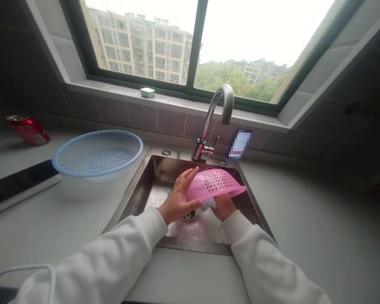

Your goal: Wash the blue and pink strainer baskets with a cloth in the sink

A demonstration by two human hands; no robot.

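Head view is showing you working over the stainless-steel sink (196, 245), set into the pale countertop (319, 219). Your left hand (179, 199) is holding the pink perforated colander (213, 184): its fingers are spreading over the left outer side, and its thumb is lying along the near rim. The colander is tilting with its base upward, staying above the basin, nearer the sink's right edge than its left. Your right hand (224, 207) is reaching under the colander's rim, and a bunched white cloth (208, 204) is showing just beside it; the fingers are hiding, so you cannot tell whether they are gripping the cloth. Below your hands, the round drain (190, 216) is partly showing on the basin floor.

At the sink's back edge, the gooseneck faucet (208, 114) is standing, its spout arching toward you. Near the back right corner, a pixelated bright panel (239, 144) is leaning. Beyond the sink's back left corner, a light-blue plastic basket (104, 158) is sitting on the countertop, partly covering a flat dark-topped slab (19, 185). A red can (30, 131) is standing toward the countertop's back edge, farther left. On the windowsill (120, 93), a small pale-green block (147, 92) is resting.
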